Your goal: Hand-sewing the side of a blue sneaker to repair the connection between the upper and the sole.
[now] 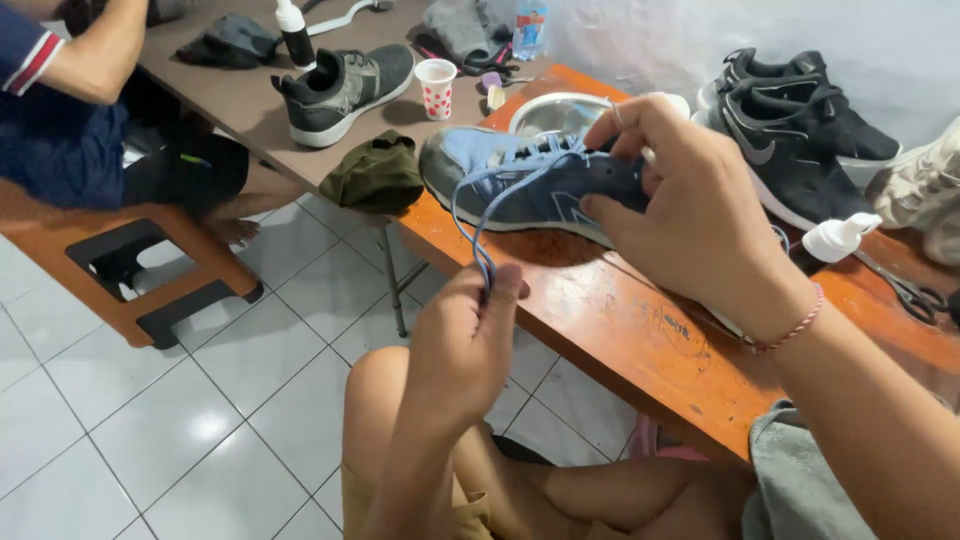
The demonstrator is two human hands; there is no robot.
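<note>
Step in hand looks like unlacing: left hand point(462, 345) pinches blue lace point(470, 215), right hand point(690, 205) clamps blue sneaker point(535, 185). Next pull likely needs shoe held steady

Orange wooden table point(620, 330) under blue sneaker point(530, 185), black sneakers point(790, 130), scissors point(905, 290).

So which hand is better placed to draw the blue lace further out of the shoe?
Left, probably. The left hand already pinches the blue lace away from the blue shoe; the right hand grips the shoe itself, steadying it.
</note>
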